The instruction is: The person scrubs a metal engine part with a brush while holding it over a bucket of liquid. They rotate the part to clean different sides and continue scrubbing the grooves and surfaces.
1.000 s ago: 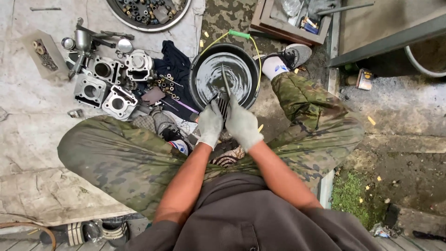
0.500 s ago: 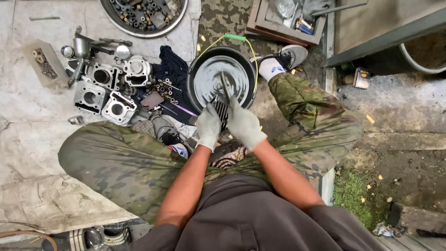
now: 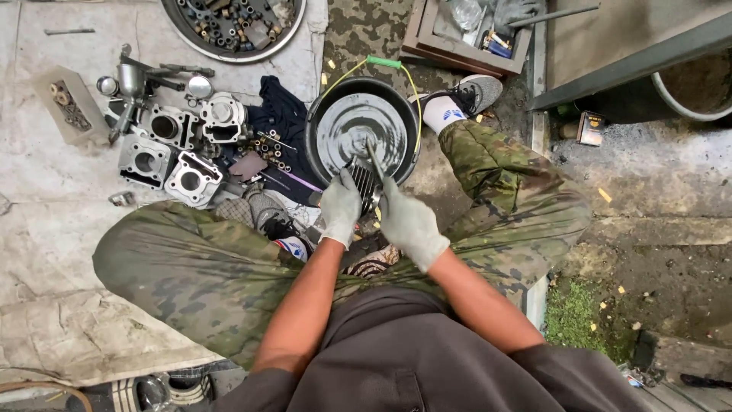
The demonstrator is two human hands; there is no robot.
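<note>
Gloved hands (image 3: 374, 214) together over basin (image 3: 324, 126)

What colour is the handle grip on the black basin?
Green, on the basin's far rim, where the handle grip shows in the head view.

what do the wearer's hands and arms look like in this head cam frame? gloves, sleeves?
Both hands wear light grey fabric work gloves, soiled with darker smudges, ending at the wrist: left hand, right hand. The forearms are uncovered from glove cuff to above the elbow. Sleeves are short, part of a dark brownish-grey shirt. No watch, bands or markings visible on either arm.
</note>
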